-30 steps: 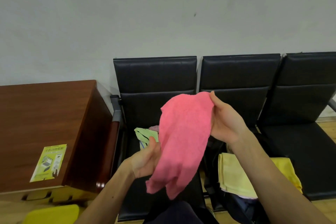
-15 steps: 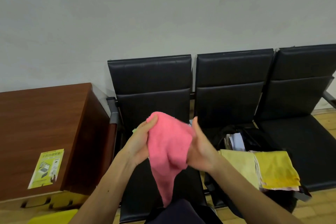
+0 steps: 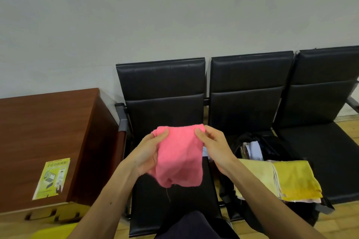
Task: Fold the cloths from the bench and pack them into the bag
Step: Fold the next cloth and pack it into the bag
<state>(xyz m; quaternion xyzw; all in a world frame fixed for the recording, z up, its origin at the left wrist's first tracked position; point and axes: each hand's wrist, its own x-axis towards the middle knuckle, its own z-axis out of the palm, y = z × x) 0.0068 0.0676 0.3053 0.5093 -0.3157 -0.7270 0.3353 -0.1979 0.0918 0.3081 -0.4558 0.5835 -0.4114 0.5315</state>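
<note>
table [image 3: 48, 122] with leaflet [image 3: 52, 178] far left | left hand [image 3: 147, 153] pinches top-left corner of pink cloth [image 3: 178, 157] | pink cloth hangs in the air before left seat [image 3: 161, 87] | right hand [image 3: 213, 147] pinches its top-right corner | open bag [image 3: 275, 147] on middle seat [image 3: 244, 93], folded yellow cloths [image 3: 291, 178] across its near side

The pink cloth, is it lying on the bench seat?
No, the left hand and right hand hold the pink cloth in the air.

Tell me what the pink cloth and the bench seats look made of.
Pink cloth: looks like terry or microfibre, matte and fuzzy, hanging limp with a loose thread below. Bench seats: probably faux leather or vinyl, black and smooth with a dull sheen.
</note>
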